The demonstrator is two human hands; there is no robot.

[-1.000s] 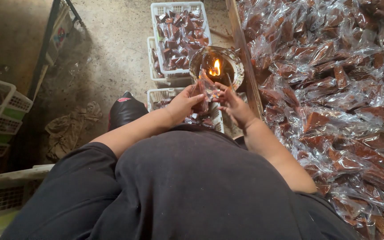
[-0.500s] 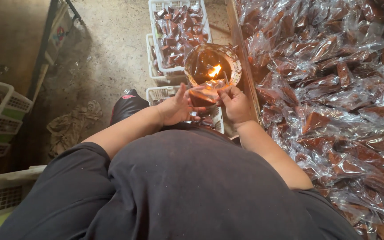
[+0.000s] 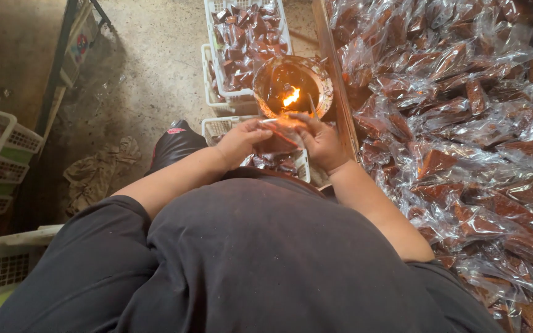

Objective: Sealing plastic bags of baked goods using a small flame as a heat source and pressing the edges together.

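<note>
Nearest the cam is your black shirt (image 3: 266, 265), filling the bottom of the view, w/ both bare forearms running up and away from it toward the centre. Your left hand (image 3: 240, 143) is curled, fingers closed narrow, pinching the left end of a clear plastic packet (image 3: 277, 143) w/ dark brown filling; your right hand (image 3: 321, 140) is closed on the packet's right end the same way, thumb and fingers tight. So the packet sits between both hands, held roughly flat, its top edge right below the flame (image 3: 291, 97). Just under the hands is a white plastic crate (image 3: 217, 127) holding more packets, partly hidden by your wrists. Left of your left forearm there's a shiny black rounded thing (image 3: 177, 145) on the floor w/ a red mark, can't tell what it is. Just past the hands stands a round bowl-like burner (image 3: 291, 86) w/ a dark inside and the small orange flame lit near its middle. To your right a big heap of filled clear packets (image 3: 464, 123) covers the whole right side, near to far. Beyond the burner, two more white crates (image 3: 248, 37) stacked w/ brown packets inside. Bare concrete floor (image 3: 149, 68) on the left, w/ crumpled rags (image 3: 97, 172), more white baskets (image 3: 1, 160) at the left edge, and a dark metal frame (image 3: 63, 61) at far upper left.
</note>
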